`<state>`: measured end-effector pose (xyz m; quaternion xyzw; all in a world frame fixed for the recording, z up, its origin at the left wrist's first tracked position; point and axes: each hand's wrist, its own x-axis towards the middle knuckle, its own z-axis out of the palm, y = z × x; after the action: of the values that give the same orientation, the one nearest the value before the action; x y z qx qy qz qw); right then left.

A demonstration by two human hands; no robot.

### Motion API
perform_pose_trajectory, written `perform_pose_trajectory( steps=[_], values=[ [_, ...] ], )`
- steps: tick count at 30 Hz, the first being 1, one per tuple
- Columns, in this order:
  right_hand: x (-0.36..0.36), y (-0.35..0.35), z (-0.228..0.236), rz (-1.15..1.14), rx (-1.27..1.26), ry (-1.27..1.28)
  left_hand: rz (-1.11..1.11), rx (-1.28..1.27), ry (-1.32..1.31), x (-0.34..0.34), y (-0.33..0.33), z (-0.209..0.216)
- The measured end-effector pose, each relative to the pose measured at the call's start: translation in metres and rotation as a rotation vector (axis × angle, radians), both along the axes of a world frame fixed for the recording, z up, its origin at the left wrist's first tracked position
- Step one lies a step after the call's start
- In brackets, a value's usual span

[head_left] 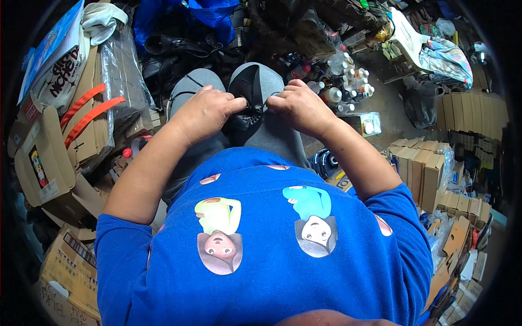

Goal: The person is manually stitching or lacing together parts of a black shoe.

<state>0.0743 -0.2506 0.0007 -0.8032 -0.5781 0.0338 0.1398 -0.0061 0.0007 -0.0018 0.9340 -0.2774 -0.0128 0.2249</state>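
Note:
A shiny black leather-like piece [248, 87] lies over my grey-trousered knees, its far part narrowing upward and its near part crumpled; I cannot tell its exact kind. My left hand [209, 108] is closed in a pinch at its left side, thumb and forefinger pointing inward. Opposite it, my right hand [300, 106] pinches at the right side, fingers curled. What lies exactly between the fingertips is mostly hidden. A thin black cord [187, 93] runs across my left knee toward the left hand.
Black items [185, 49] are heaped beyond my knees beside a blue plastic bag [217, 22]. Several bottles [353, 81] stand at the right. Cardboard boxes [43, 157] crowd the left, with orange straps [89, 122]; more cartons [418, 168] are stacked right. A white chair [405, 32] stands far right.

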Motion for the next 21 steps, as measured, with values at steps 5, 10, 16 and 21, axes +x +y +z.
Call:
perform_pose_trajectory(
  steps=[5, 10, 16, 21],
  values=[
    [0.023, -0.061, 0.01, -0.339, -0.368, -0.047, 0.149, -0.064, 0.005, -0.009, 0.036, 0.0],
    [0.031, -0.073, 0.041, -0.788, 0.454, 1.07, 0.34, -0.391, 0.185, -0.011, 0.044, 0.022],
    [0.014, 0.032, 0.055, -0.196, 1.09, 1.725, 0.079, -1.353, 0.557, 0.014, -0.028, 0.036],
    [0.013, -0.013, 0.045, -0.066, 0.141, 0.881, 0.046, -0.527, 0.239, -0.007, 0.0, 0.0]
  ],
)
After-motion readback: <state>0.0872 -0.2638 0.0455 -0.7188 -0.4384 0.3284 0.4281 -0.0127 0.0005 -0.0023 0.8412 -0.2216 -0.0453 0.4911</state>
